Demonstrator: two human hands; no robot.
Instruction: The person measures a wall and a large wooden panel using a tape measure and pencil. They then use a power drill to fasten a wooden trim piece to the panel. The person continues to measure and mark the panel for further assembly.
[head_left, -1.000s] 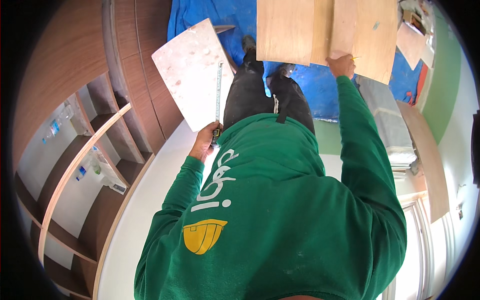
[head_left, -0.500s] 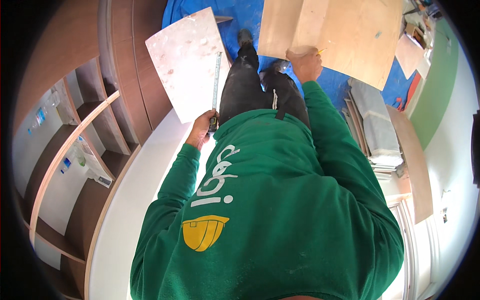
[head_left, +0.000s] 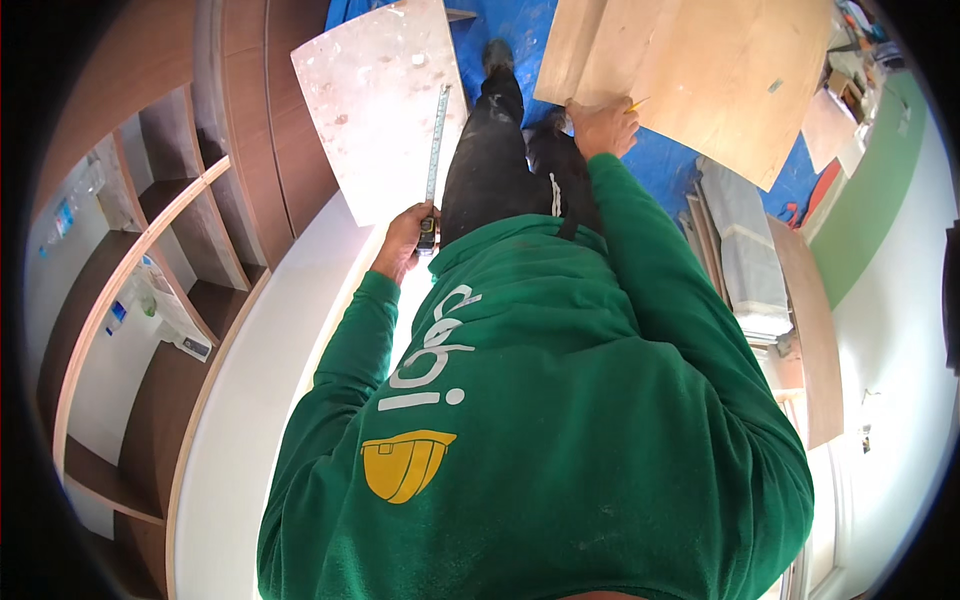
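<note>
My left hand (head_left: 402, 242) is closed round a black and yellow tape measure (head_left: 427, 236) beside my left thigh. Its blade (head_left: 437, 145) is drawn out away from me, over a pale, paint-spotted board (head_left: 375, 105). My right hand (head_left: 603, 126) is at the near edge of a light wooden panel (head_left: 700, 75), fingers curled. A yellow pencil (head_left: 637, 104) sticks out of it to the right. Whether the fingers also press on the panel's corner, I cannot tell.
Brown shelving (head_left: 150, 235) stands along the left, with bottles inside. Blue sheeting (head_left: 665, 160) covers the floor. To the right are a stack of boards under grey wrapping (head_left: 745, 250) and a curved plywood strip (head_left: 808, 340). Assorted items lie at the far right.
My right hand has drawn slightly left, and the wooden panel appears further right in the view. The tape blade stays extended, with its case turned a little upright in my left hand.
</note>
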